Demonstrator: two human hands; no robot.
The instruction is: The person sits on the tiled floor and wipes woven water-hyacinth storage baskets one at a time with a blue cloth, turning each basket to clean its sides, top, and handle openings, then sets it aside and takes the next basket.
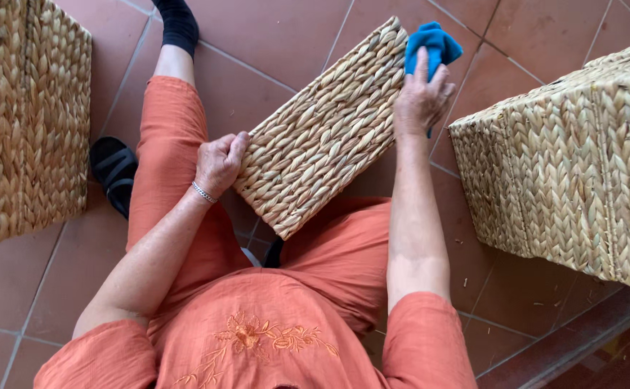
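From the head view I see my left hand (219, 163) curled shut on the near left edge of a flat woven panel (322, 133), which rests tilted across my lap with its far end out over the tiled floor (271, 43). My right hand (421, 97) presses a blue cloth (434, 45) against the panel's far corner, fingers folded over the cloth and pinning it there. Two woven baskets stand on the floor, one to my left (27, 115) and one to my right (574, 166), both apart from the panel. The risk I judge greatest is the panel pivoting: only one hand truly grips it, so a hard push with the cloth at the far corner could swing it off my knee onto the tiles. The cloth sits mostly past the corner, so it could slip out from under my fingers. The rough weave might also snag the cloth or scrape my knuckles. A black sandal (113, 173) lies by my left leg, clear of all this.
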